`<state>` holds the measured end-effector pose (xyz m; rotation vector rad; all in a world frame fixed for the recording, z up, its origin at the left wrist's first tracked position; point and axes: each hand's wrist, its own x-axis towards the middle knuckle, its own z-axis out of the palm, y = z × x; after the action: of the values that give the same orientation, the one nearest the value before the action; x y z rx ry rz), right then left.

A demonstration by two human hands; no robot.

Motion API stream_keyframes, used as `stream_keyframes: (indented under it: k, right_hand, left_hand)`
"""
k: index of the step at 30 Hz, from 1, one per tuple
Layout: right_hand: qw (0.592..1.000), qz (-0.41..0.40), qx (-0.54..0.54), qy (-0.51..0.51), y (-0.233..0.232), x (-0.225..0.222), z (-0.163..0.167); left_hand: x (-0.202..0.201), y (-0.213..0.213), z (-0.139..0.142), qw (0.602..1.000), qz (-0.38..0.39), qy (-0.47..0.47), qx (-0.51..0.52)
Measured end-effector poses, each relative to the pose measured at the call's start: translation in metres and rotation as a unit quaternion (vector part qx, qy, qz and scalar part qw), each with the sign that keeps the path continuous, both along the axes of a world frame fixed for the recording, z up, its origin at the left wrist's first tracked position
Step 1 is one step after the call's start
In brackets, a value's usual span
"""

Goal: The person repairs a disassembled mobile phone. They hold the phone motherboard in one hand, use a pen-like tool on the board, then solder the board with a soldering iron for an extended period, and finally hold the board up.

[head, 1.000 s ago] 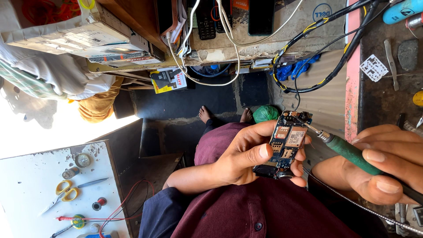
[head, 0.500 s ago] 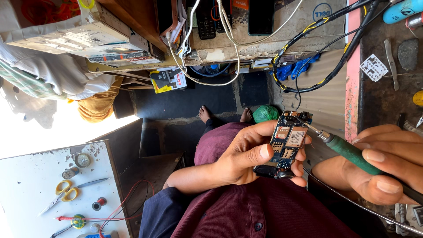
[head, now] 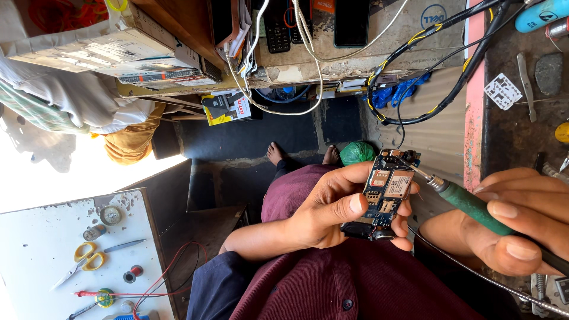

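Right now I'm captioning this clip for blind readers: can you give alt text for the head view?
The left hand holds a small circuit board, while the right hand touches a green-handled soldering iron to its top edge. The view is rotated; yellow-handled scissors lie on a white table.

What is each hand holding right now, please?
Left hand: closed on the circuit board.
Right hand: closed on the green soldering iron.

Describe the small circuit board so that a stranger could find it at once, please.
Look just right of the picture's centre, above the maroon shirt. There the left hand grips a small dark circuit board with metal card slots. The metal tip of the green-handled soldering iron, held in the right hand, meets its top edge.
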<state>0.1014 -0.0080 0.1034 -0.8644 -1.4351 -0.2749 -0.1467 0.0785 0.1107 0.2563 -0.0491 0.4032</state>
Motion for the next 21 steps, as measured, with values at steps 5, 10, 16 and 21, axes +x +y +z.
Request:
stream_keyframes:
  k: [5, 10, 16, 21]
  right_hand:
    - [1.000, -0.010, -0.002, -0.009, -0.0002, -0.0008, 0.0007]
    - [1.000, -0.009, -0.015, -0.026, -0.0001, -0.0003, 0.0037]
    - [1.000, 0.002, -0.006, -0.030, 0.0013, -0.0006, 0.0063]
    - [0.999, -0.001, -0.008, -0.032, 0.0011, 0.0001, 0.0066]
  left_hand:
    - [0.0004, -0.0001, 0.0002, 1.000, -0.001, 0.000, -0.002]
    - [0.0001, 0.0005, 0.0008, 1.000, 0.000, -0.003, 0.000]
    - [-0.0003, 0.0013, 0.0015, 1.000, 0.000, 0.001, 0.003]
    - [-0.0002, 0.0011, 0.0015, 1.000, -0.002, 0.002, 0.000]
